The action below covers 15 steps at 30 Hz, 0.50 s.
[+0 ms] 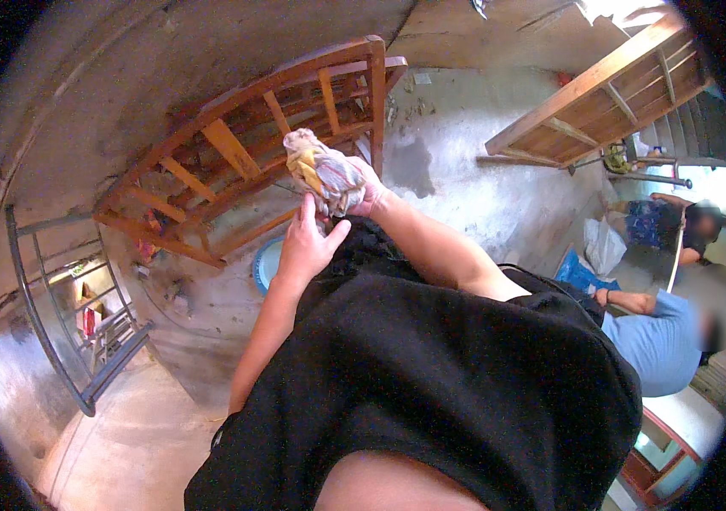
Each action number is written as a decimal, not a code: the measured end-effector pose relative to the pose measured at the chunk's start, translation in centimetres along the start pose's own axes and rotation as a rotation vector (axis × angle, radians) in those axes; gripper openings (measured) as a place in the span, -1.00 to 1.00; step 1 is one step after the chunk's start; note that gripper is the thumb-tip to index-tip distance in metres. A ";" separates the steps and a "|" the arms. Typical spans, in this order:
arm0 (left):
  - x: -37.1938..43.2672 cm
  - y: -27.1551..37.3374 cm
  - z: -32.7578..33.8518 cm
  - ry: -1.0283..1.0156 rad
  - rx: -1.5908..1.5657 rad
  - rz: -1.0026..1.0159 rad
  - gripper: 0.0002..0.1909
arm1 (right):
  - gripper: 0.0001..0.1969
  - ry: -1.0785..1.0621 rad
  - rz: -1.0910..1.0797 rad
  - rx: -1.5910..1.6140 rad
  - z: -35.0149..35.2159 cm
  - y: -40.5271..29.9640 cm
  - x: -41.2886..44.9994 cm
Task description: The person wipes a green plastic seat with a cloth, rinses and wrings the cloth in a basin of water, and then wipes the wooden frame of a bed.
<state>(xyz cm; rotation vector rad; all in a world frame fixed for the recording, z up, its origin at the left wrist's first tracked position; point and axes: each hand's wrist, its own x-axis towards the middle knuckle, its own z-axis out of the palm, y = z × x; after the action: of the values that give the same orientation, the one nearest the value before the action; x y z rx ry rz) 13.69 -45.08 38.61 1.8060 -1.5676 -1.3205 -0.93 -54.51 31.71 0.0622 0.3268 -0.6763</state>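
Observation:
A crumpled wad of cloth, whitish and grey with a yellow patch, is held up in front of my body. My right hand grips it from the right side, fingers partly hidden behind the folds. At its lower end, my left hand pinches the cloth between thumb and fingers. Beyond the cloth stands a slatted wooden bench-like frame. Below and left of the wad, a light-blue basin on the floor is partly covered by my left hand and forearm.
A dark metal frame stands at the left. On the right, a wooden panel with crosspieces leans above the concrete floor. Two people are at far right, one in a light-blue shirt, near a white plastic bag and blue bag.

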 end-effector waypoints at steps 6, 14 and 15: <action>2.5 1.0 -3.0 0.049 -0.143 0.110 -0.53 | -0.27 -0.211 0.011 0.089 -3.6 -3.5 0.1; 9.1 1.1 -1.8 0.178 0.170 -0.012 -0.47 | -0.36 -0.229 0.164 -0.168 -5.2 -5.5 5.7; 9.8 1.2 -2.1 0.132 0.192 -0.015 -0.44 | -0.41 -0.184 0.209 -0.076 -4.2 -6.0 5.5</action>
<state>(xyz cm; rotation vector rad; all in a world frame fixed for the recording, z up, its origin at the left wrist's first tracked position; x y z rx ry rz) 14.00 -54.97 36.83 1.9789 -1.6591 -1.0638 -1.77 -61.82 26.32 -0.0376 0.1659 -0.4579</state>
